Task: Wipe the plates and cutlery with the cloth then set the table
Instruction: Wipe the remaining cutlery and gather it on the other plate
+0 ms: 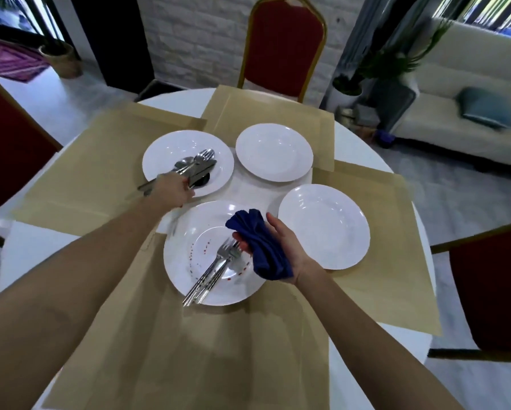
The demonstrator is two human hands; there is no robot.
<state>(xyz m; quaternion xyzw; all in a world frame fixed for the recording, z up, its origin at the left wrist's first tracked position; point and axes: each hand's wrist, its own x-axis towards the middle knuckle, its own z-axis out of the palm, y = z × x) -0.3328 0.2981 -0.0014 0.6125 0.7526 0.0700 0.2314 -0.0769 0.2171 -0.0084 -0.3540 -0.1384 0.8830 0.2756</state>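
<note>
The right hand [280, 247] curls its fingers round the bunched blue cloth [260, 241], held over the near plate [189, 279], where forks [215, 267] lie among red specks. The left hand [171, 192] grips a bundle of cutlery [193, 165] over the far-left plate [165, 152]. Two other white plates [273, 152] [323, 226] sit bare on brown paper mats [100, 184]

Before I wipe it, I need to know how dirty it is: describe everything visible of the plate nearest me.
The nearest plate is round, white and glossy, ceramic-looking, with a wide rim and shallow well. Red specks dot the well. It lies flat on a brown paper mat. Forks lie across it, handles overhanging the near rim. The right hand holds a blue cloth over its right edge; contact unclear.
</note>
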